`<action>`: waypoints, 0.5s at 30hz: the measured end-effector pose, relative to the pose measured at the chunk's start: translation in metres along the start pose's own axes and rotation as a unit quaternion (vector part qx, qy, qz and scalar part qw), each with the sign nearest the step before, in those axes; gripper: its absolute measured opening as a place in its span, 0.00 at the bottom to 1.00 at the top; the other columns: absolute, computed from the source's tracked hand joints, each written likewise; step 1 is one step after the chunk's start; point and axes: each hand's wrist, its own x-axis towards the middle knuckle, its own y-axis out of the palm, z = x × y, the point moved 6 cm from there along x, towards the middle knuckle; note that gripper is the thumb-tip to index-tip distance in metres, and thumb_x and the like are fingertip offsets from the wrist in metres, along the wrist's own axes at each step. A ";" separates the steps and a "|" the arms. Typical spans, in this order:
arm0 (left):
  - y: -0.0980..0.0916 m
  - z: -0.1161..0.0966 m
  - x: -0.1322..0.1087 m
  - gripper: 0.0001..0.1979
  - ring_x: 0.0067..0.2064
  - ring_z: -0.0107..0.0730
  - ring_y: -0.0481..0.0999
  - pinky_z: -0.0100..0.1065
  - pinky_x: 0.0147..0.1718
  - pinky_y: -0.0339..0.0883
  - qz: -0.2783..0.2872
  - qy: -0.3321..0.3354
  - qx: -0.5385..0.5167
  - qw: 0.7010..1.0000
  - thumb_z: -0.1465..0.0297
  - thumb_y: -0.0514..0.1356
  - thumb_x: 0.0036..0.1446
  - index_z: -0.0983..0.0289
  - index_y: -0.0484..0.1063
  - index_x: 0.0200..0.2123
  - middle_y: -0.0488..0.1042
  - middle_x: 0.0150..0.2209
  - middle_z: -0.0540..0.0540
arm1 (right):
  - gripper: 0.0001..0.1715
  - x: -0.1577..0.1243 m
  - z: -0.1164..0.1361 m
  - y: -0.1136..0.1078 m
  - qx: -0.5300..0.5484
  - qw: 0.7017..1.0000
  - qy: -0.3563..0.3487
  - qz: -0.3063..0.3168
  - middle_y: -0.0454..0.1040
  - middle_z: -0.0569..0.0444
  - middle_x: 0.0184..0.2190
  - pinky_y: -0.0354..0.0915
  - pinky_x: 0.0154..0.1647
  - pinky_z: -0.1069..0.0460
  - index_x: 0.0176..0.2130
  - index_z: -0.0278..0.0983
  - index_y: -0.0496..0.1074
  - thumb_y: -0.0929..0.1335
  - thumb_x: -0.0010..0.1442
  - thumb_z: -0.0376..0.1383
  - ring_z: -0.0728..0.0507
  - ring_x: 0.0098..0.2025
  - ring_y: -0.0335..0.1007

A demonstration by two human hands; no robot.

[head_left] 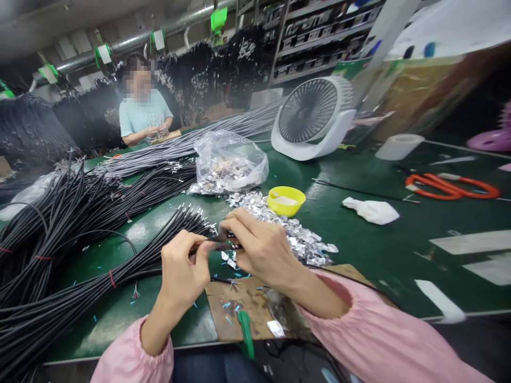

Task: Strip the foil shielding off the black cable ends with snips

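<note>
My left hand (187, 268) is closed in a pinch on a black cable (215, 240). Right against it, my right hand (259, 247) has its fingers bent together around the cable's end, where dark, blurred bits show between the fingertips. The exact shape of what lies there is hidden. Just beyond both hands, a bundle of black cables (159, 242) with stripped tips lies on the green table (159, 314). Silver foil pieces (297, 239) are heaped beside and behind my right hand. Beneath my hands is a stained brown board (221, 303) with tiny blue scraps.
A yellow bowl (285, 202), a clear bag of foil pieces (231, 162) and a white fan (311, 117) stand behind the heap. Orange-handled scissors (451, 186) lie right. A green-handled tool (245, 332) is at the front edge. A co-worker (146, 114) sits across the table.
</note>
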 end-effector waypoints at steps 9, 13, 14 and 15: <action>-0.005 0.012 0.003 0.15 0.19 0.23 0.61 0.27 0.19 0.51 0.016 -0.062 -0.075 0.995 0.68 0.53 0.58 0.64 0.69 0.21 0.64 0.17 0.48 | 0.11 0.000 -0.027 -0.005 0.154 0.970 0.176 -0.072 0.68 0.54 0.22 0.58 0.24 0.54 0.26 0.36 0.67 0.62 0.59 0.30 0.48 0.24 0.64; -0.005 0.014 0.004 0.18 0.19 0.23 0.61 0.26 0.18 0.50 0.038 -0.080 -0.098 0.991 0.66 0.51 0.59 0.65 0.67 0.19 0.64 0.17 0.48 | 0.12 0.004 -0.021 0.009 0.321 0.928 0.191 0.011 0.68 0.55 0.23 0.57 0.21 0.56 0.28 0.34 0.70 0.63 0.60 0.36 0.49 0.23 0.62; -0.004 0.014 0.003 0.18 0.19 0.23 0.60 0.26 0.18 0.50 0.040 -0.081 -0.099 0.991 0.66 0.51 0.59 0.65 0.67 0.19 0.63 0.17 0.48 | 0.12 0.004 -0.020 0.010 0.339 0.920 0.195 0.018 0.67 0.55 0.22 0.57 0.20 0.56 0.28 0.34 0.70 0.64 0.59 0.36 0.50 0.22 0.61; -0.004 0.013 0.003 0.18 0.19 0.23 0.60 0.26 0.18 0.50 0.040 -0.081 -0.098 0.991 0.65 0.52 0.59 0.65 0.67 0.19 0.63 0.17 0.48 | 0.12 0.004 -0.019 0.010 0.348 0.916 0.199 0.020 0.65 0.56 0.21 0.56 0.19 0.56 0.27 0.34 0.69 0.64 0.59 0.36 0.50 0.22 0.59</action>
